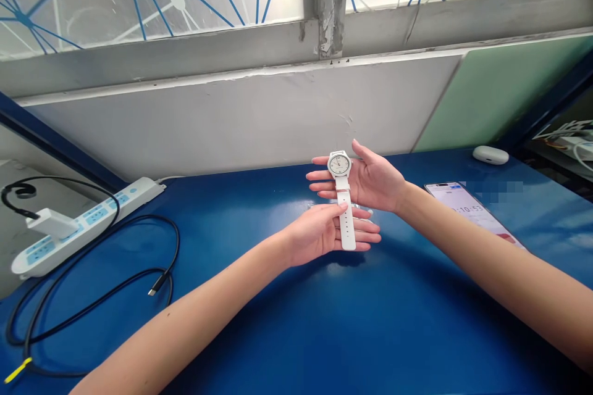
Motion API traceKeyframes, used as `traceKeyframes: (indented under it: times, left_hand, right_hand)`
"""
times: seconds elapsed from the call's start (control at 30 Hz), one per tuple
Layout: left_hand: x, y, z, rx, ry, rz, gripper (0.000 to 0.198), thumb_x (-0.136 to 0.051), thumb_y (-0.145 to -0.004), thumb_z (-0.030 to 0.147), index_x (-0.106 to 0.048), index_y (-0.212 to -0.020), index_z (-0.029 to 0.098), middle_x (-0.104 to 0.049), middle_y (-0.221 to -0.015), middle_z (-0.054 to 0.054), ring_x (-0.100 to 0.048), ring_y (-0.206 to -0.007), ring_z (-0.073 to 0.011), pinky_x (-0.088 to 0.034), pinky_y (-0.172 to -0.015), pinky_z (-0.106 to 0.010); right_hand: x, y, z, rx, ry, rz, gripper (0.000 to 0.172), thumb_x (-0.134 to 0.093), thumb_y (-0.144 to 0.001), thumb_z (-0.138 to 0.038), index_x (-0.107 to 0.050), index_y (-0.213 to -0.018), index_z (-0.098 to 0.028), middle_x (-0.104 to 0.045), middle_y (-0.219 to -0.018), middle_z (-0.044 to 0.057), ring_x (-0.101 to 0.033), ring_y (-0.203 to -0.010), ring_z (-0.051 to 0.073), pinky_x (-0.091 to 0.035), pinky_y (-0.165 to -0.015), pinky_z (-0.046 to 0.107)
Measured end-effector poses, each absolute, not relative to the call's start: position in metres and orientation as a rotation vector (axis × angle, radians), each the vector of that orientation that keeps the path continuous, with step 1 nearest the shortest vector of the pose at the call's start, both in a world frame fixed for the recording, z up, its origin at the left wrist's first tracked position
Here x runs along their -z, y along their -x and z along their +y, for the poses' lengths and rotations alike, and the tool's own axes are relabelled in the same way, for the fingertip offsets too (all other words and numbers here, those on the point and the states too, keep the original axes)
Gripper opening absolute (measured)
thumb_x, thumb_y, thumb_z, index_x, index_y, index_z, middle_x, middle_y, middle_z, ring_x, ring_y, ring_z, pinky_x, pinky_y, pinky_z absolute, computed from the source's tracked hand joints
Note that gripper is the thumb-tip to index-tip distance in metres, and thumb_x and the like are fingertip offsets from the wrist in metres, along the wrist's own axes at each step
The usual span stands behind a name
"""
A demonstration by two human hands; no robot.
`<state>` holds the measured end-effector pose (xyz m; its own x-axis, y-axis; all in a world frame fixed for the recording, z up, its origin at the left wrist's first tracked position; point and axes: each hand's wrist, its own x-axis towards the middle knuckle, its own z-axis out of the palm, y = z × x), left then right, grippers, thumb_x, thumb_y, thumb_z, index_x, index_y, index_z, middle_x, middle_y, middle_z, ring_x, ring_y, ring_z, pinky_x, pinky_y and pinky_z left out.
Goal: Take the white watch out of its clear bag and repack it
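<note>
A white wristwatch (340,165) with a round face and a long holed strap is stretched out between my hands, its face toward me. My left hand (315,233) pinches the lower strap, thumb on top and fingers behind it. My right hand (375,178) is palm up with fingers stretched out flat, and the watch face lies over those fingers. Something clear and shiny shows partly behind my hands; I cannot make out what it is.
A blue table (287,333) lies below my hands. At left are a white power strip (99,217) with a plugged charger (52,224) and a coiled black cable (174,241). At right are a lit phone (467,207), partly behind my forearm, and a white earbud case (490,155).
</note>
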<state>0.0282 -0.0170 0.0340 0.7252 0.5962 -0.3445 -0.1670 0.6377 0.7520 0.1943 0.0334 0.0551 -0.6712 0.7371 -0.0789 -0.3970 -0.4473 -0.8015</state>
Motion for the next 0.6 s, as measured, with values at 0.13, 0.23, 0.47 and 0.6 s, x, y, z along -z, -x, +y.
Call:
traceKeyframes:
  times: [0.13,0.23,0.47,0.6]
  left_hand:
    - [-0.0335,-0.0277,-0.0168,-0.483,-0.77,0.603,0.04,-0.034,-0.105,0.03,-0.065,-0.109,0.005,-0.069,-0.114,-0.024,-0.072,-0.099,-0.0286,-0.047,-0.1,-0.048]
    - [-0.0331,-0.0272,-0.0175,-0.521,-0.777,0.577,0.036,-0.037,-0.104,0.027,-0.065,-0.108,0.004,-0.069,-0.115,-0.024,-0.071,-0.102,-0.0297,-0.046,-0.101,-0.049]
    - [-0.0352,-0.028,-0.0188,-0.586,-0.762,0.546,0.029,-0.042,-0.102,0.021,-0.064,-0.108,0.004,-0.068,-0.117,-0.024,-0.069,-0.107,-0.0315,-0.046,-0.102,-0.049]
    - [-0.0337,-0.0281,-0.018,-0.581,-0.74,0.578,0.03,-0.041,-0.102,0.021,-0.064,-0.107,0.002,-0.068,-0.116,-0.025,-0.069,-0.107,-0.0324,-0.048,-0.101,-0.049]
  right_hand:
    - [-0.0552,-0.1934,0.0327,-2.139,0.569,-1.001,0.078,-0.006,-0.098,-0.062,-0.058,-0.124,-0.011,-0.073,-0.113,0.016,-0.069,-0.103,0.028,-0.044,-0.103,0.048]
    - [-0.0548,-0.193,0.0326,-2.135,0.574,-0.992,0.077,-0.006,-0.098,-0.062,-0.057,-0.126,-0.011,-0.073,-0.113,0.016,-0.07,-0.102,0.028,-0.044,-0.102,0.047]
    - [-0.0508,-0.1939,0.0341,-2.147,0.582,-0.971,0.075,-0.011,-0.098,-0.064,-0.057,-0.127,-0.012,-0.072,-0.115,0.016,-0.07,-0.103,0.028,-0.045,-0.102,0.047]
    - [-0.05,-0.1946,0.0346,-2.138,0.597,-0.989,0.075,-0.011,-0.097,-0.064,-0.059,-0.125,-0.013,-0.072,-0.117,0.016,-0.069,-0.104,0.028,-0.044,-0.103,0.048]
